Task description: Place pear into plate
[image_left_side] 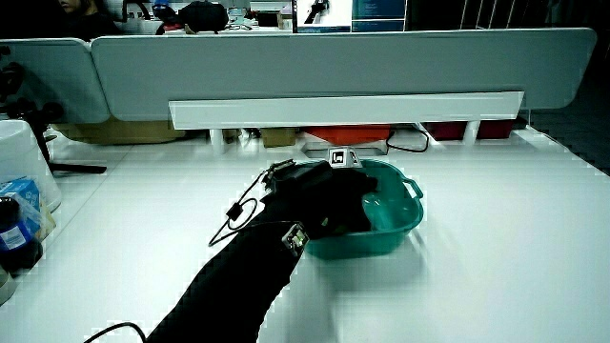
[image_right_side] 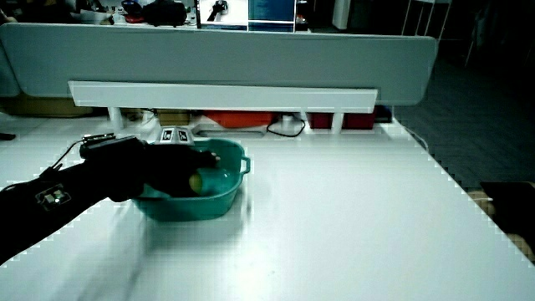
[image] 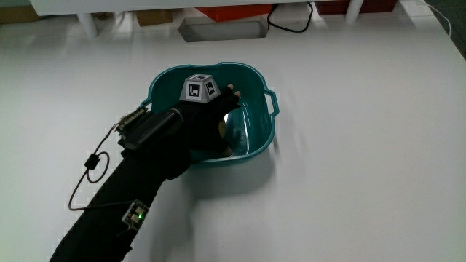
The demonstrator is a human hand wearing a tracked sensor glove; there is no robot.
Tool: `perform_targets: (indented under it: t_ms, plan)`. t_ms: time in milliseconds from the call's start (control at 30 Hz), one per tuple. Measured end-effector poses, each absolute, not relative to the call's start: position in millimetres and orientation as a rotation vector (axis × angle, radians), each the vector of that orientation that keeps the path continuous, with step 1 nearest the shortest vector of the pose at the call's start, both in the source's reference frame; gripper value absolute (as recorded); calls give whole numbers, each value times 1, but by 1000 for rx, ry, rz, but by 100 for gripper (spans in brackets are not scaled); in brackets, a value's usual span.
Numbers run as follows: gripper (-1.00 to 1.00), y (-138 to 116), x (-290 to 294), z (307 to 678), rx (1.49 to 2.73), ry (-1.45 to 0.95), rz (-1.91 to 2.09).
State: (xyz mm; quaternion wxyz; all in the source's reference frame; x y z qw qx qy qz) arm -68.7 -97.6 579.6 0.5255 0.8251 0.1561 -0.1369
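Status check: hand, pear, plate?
Hand inside teal plate, closed on pear. Pear not yet released. Nothing in the way.

A white table [image: 364, 145] carries a teal plate [image: 256, 145].

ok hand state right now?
Hand: closed on the pear, inside the teal plate, not yet released.

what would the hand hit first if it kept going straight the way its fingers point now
Most likely the inside of the teal basin. The hand is already within its rim, fingers angled down toward the floor, with a yellowish pear under them. How far the floor lies below is unclear.
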Motion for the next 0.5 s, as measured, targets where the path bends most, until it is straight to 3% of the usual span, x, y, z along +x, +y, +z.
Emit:
perform_targets:
  t_ms: [100, 133, 300, 367, 500]
  plan:
    - [-100, -104, -76, 586, 1947, 354, -397]
    - [-100, -106, -80, 573, 2008, 403, -404]
    - [-100, -120, -107, 563, 1955, 329, -580]
    - [-100, -120, -109, 536, 1982, 316, -548]
    - [-100, -120, -121, 522, 1991, 349, -549]
